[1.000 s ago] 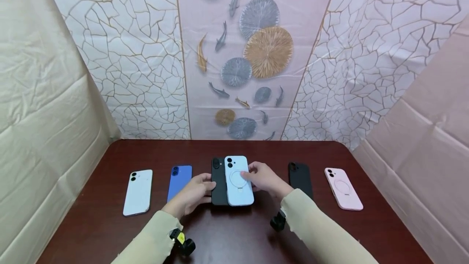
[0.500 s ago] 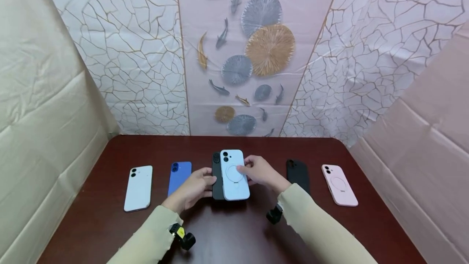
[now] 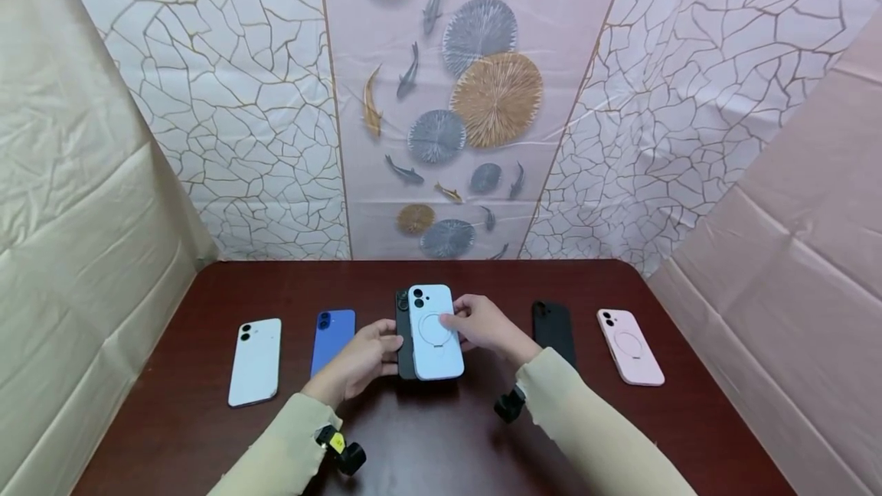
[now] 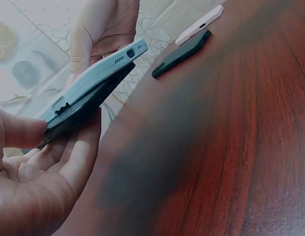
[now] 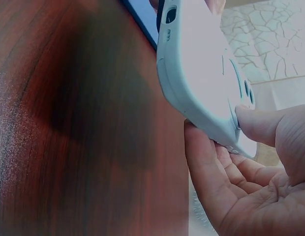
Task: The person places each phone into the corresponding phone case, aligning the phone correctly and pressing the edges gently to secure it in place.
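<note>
In the head view, my left hand (image 3: 365,358) grips a black phone (image 3: 403,347) by its left edge, thumb on the back and fingers beneath. My right hand (image 3: 485,330) pinches a light blue phone case (image 3: 437,354) with a ring on its back, thumb near the ring. The case overlaps the phone's back, leaving a strip of black along the left. From the left wrist view, the case (image 4: 101,69) lies over the phone (image 4: 88,105), with a wedge-shaped gap between them at the lower end. Both are held above the table.
On the dark red wooden table (image 3: 427,442), a white phone (image 3: 255,364) and a blue phone (image 3: 334,337) lie to the left. A black phone case (image 3: 553,331) and a pink phone case (image 3: 630,347) lie to the right. Patterned cloth (image 3: 276,136) hangs around the table.
The light blue case has shifted left over the black phone, so a narrower black strip shows. Both hands keep their holds. The head view has shifted slightly.
</note>
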Available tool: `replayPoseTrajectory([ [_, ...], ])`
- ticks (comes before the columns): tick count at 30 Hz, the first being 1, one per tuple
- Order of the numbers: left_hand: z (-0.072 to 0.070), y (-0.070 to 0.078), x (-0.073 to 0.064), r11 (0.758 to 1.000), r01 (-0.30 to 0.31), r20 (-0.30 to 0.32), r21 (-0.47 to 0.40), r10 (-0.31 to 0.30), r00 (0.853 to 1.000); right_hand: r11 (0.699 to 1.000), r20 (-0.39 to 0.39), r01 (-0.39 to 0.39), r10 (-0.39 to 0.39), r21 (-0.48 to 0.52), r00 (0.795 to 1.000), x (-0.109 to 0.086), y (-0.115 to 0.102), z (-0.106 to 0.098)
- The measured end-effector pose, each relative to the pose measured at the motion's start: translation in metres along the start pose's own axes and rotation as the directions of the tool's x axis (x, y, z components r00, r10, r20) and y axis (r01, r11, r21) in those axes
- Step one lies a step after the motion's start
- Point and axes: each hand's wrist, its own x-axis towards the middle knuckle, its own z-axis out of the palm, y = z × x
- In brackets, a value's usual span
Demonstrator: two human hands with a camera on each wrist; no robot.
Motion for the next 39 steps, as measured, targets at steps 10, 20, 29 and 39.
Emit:
replayPoseTrajectory([
  [10,-0.002,-0.003,-0.002,0.999,-0.011,-0.009,-0.034,0.011,1.0,1.0,0.001,0.021,-0.021,-0.015,1.0,0.002,-0.005,0.009],
  [20,0.001,-0.004,-0.001,1.0,-0.013,0.011,-0.028,0.013,1.0,1.0,0.001,0.018,-0.018,-0.015,1.0,0.005,-0.006,0.016],
  [29,0.002,-0.004,-0.001,1.0,-0.013,0.031,-0.016,0.014,0.999,0.999,-0.008,0.02,-0.021,-0.033,1.0,0.004,-0.006,0.017],
  [39,0.005,-0.006,0.0,1.0,0.001,0.03,-0.025,0.0,1.0,0.995,-0.018,0.0,-0.001,-0.102,1.0,0.004,-0.007,0.02],
])
